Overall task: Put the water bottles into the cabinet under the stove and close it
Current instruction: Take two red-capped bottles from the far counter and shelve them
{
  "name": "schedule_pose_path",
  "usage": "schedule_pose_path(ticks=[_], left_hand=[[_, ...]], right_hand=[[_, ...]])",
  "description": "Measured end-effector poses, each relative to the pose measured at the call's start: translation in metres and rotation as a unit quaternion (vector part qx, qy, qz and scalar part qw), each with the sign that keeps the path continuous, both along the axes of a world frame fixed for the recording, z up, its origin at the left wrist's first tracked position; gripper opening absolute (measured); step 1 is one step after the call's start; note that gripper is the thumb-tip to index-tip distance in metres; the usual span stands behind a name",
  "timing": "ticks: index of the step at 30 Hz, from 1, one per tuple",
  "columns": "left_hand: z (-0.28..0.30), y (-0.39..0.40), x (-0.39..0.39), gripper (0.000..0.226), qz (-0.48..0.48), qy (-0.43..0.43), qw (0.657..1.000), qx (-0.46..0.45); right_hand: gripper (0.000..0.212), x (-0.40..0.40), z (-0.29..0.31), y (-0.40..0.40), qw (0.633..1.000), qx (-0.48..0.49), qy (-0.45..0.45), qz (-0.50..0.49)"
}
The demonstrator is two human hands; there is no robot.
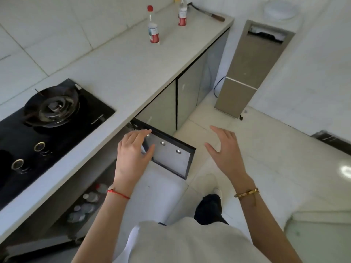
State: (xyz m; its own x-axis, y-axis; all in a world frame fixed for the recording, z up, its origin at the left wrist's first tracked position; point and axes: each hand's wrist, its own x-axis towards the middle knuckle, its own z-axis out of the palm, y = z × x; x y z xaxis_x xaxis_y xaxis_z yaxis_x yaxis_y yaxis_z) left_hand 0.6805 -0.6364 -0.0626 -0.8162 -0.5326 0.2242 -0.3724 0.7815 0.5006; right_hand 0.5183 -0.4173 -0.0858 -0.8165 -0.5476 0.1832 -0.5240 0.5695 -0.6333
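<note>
Red-capped water bottles point(153, 27), two of clear plastic with red-and-white labels, upright on the pale stone counter point(106, 73) toward its far end, well apart from both hands. More bottles point(85, 205) lying in the shadowed open cabinet point(62, 198) under the stove, caps and clear bodies only blurrily seen, just beside the left forearm. Cabinet door point(171, 158) swung wide out from the counter's front edge: dark frame, frosted grey panel, three round metal studs near its top.

Left hand point(133, 154) at the hinge end of the door's top edge, fingers loosely curled, thumb against the panel; firm grip or mere touch cannot be told. Red string on the left wrist. Right hand point(226, 150) open, fingers spread, empty, in the air just beyond the door's free edge, not touching it. Gold bracelet on the right wrist.

Black glass gas hob point(57, 130) set into the counter's near-left part, round burner and brass-ringed knobs. Knife point(210, 13) with wooden handle at the counter's far corner. White glossy wall tiles, pale floor tiles, tall beige appliance point(245, 69) past the counter's end.
</note>
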Motion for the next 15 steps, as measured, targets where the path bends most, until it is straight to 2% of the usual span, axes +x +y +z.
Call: schedule_pose_path(ticks=[8, 15], left_hand=[[-0.001, 0.060, -0.169, 0.041, 0.001, 0.036, 0.999, 0.001], [0.002, 0.082, -0.277, 0.041, 0.031, 0.046, 0.998, 0.023]], right_hand=[[0.052, -0.166, 0.012, 0.057, 1.000, 0.019, 0.014, -0.002], [0.052, -0.291, 0.020, 0.063, 0.999, 0.035, 0.005, 0.019]])
